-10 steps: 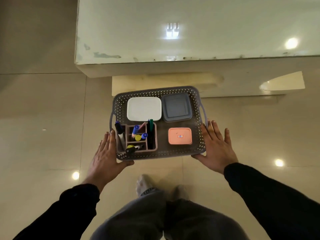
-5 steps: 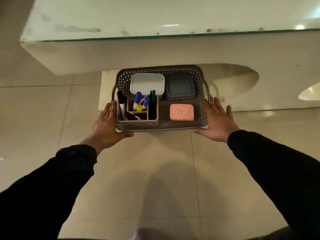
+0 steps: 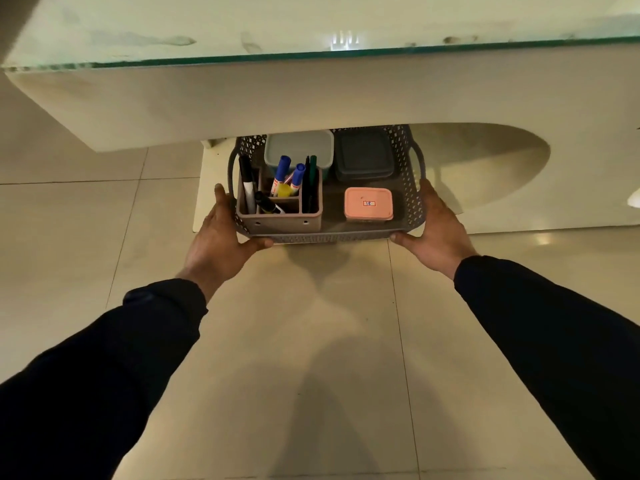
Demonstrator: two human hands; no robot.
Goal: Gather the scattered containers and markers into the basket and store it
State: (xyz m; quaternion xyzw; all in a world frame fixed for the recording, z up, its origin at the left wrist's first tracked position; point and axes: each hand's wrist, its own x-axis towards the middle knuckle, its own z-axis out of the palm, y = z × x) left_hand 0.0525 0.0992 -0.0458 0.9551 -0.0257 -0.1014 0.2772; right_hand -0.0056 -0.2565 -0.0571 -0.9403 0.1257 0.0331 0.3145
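A grey perforated basket [image 3: 411, 188] sits low under the table, its far end tucked beneath the tabletop. Inside it are a white container [image 3: 301, 147], a dark grey container [image 3: 363, 157], a small orange container [image 3: 369, 204] and a brown organiser [image 3: 280, 220] holding several markers [image 3: 281, 171]. My left hand [image 3: 218, 237] holds the basket's front left corner, thumb along the front edge. My right hand [image 3: 436, 233] holds the front right corner the same way.
A cream table [image 3: 242, 105] with a glass top overhangs the basket. Its pale base slab [image 3: 207, 188] lies under the basket's left part, and a curved support [image 3: 502, 174] stands to the right. Beige floor tiles [image 3: 329, 341] stretch toward me.
The basket has moved forward and down from in front of the table to beneath its top, both hands staying on its sides. My view has dropped lower.
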